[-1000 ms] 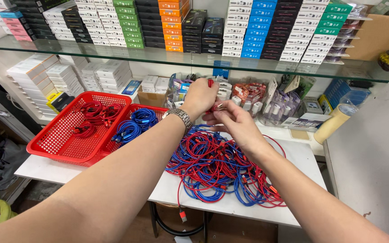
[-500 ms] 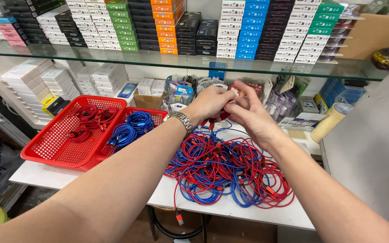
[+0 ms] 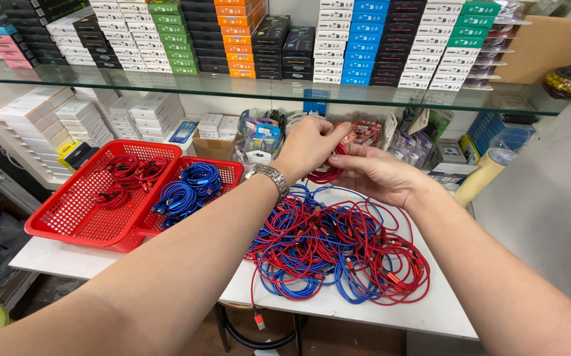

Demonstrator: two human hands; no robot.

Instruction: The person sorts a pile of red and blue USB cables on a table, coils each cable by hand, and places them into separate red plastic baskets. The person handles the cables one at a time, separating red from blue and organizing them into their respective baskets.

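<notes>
My left hand (image 3: 310, 143), with a metal watch (image 3: 273, 178) on the wrist, and my right hand (image 3: 379, 174) meet above the white table and both grip a coiled red cable (image 3: 325, 173). Below them lies a tangled heap of red and blue cables (image 3: 335, 247). To the left stand two red plastic baskets: the nearer-left basket (image 3: 67, 211) holds coiled red cables (image 3: 127, 173), the other basket (image 3: 227, 173) holds coiled blue cables (image 3: 186, 188).
A glass shelf (image 3: 265, 86) above carries rows of small coloured boxes. White boxes (image 3: 81, 115) and packaged goods (image 3: 259, 138) line the back of the table. A roll of tape (image 3: 483, 173) stands at right beside a grey surface (image 3: 549, 198). A stool (image 3: 259, 329) sits under the table.
Both hands have drawn slightly lower and nearer, staying together, and a red cable coil now shows between them. The heap and baskets are unchanged.
</notes>
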